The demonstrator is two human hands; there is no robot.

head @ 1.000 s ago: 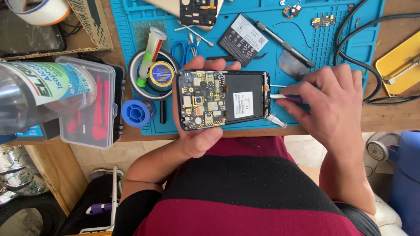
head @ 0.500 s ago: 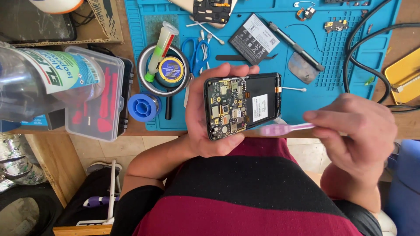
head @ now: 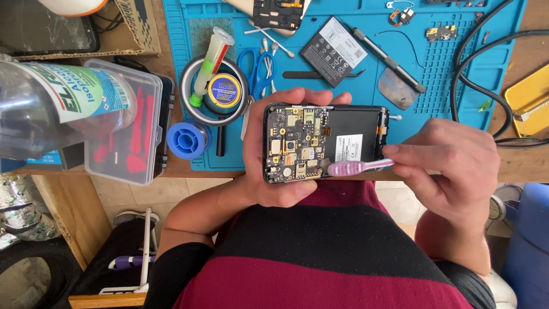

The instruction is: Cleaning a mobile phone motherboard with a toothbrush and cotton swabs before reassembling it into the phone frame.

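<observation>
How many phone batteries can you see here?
2: one battery fitted in the opened phone that the left hand holds, and one loose battery lying on the blue mat above it. Others may be hidden out of view.

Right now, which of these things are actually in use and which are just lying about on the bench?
In use:
left hand holding the opened phone
right hand holding the pink toothbrush, head against the phone's circuit board

Lying about:
loose battery
blue scissors
solder spool
clear bottle
plastic case
</observation>
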